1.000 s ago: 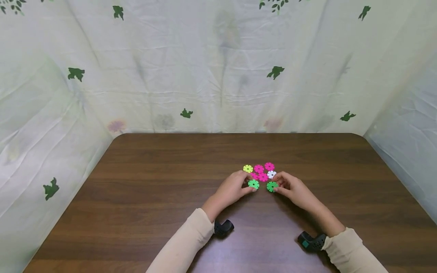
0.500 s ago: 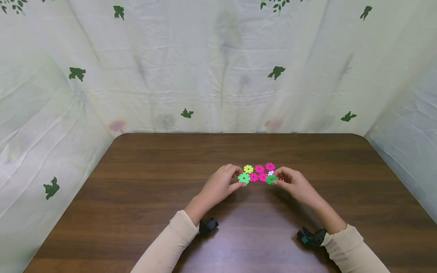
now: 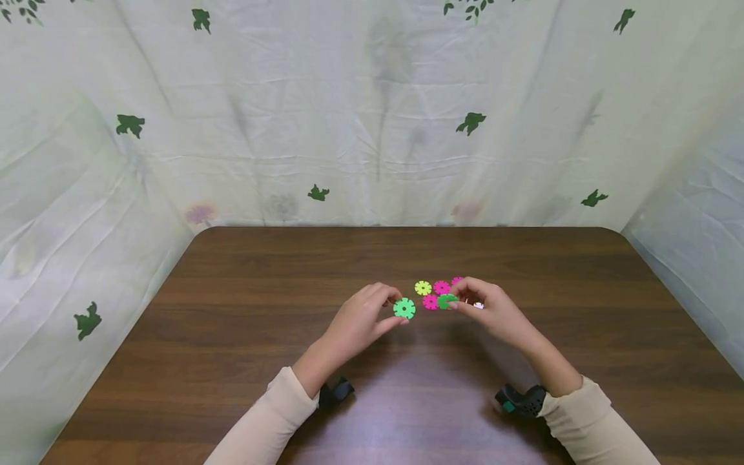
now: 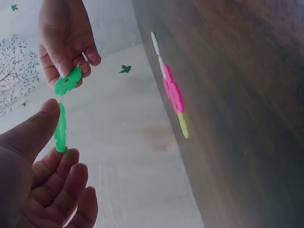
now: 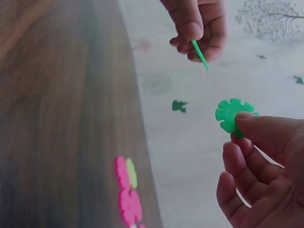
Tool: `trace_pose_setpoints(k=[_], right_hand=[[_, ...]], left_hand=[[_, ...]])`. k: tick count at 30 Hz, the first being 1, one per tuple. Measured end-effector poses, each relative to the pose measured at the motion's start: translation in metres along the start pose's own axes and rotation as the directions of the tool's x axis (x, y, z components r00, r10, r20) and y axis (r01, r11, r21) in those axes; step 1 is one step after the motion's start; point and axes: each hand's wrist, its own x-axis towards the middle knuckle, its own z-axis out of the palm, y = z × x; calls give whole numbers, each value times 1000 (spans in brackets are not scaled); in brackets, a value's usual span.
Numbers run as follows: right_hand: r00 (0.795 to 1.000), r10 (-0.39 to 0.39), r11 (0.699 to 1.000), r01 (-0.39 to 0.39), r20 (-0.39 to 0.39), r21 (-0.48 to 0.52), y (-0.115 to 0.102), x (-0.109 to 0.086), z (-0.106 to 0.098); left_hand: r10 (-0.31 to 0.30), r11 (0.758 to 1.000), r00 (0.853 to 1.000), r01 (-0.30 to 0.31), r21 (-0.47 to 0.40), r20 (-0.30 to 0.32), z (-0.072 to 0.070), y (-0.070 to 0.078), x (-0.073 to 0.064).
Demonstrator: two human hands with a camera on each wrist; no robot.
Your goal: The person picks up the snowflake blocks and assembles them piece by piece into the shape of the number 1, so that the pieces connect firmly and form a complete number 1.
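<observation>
My left hand [image 3: 359,315] pinches a light green notched plastic disc [image 3: 404,309] by its edges, between thumb and fingertips. In the left wrist view that disc [image 4: 60,127] is seen nearly edge-on. Opposite it, my right hand [image 3: 498,314] pinches a darker green notched disc [image 3: 446,301] between thumb and fingers, and its notches show in the right wrist view [image 5: 229,114]. The two green discs are raised off the table, close together but apart. Behind the right hand, some loose discs are partly hidden.
On the brown wooden table [image 3: 290,278] lie a yellow disc [image 3: 423,288], several pink discs [image 3: 441,287] and a white disc [image 3: 478,305]. A pale curtain [image 3: 349,129] with green bird shapes stands behind the table.
My left hand has moved left with its green disc. The right hand first went slightly up, then left with its own disc, uncovering white at its right and covering some pink discs.
</observation>
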Motion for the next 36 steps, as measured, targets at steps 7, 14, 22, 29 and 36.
trace_pose_setpoints(k=[7,14,22,29,36], right_hand=[[999,-37,999,37,19,18,-10,4,6],[999,-35,997,32,32,64,-13,0,12],[997,-67,988,60,48,143,-15,-1,18],[989,-151,975,148,3,166,-17,-2,21],[970,-228,965,237,-85,114,-18,-3,23]], left_hand=[[44,998,998,-45,-36,-38,0,3,-4],[44,997,998,-46,-67,-43,1,8,-4],[18,971,999,-30,-237,-52,5,10,-6],[-69,911,997,49,-410,-34,9,13,-6],[-216,777,976,185,-601,22,8,20,-6]])
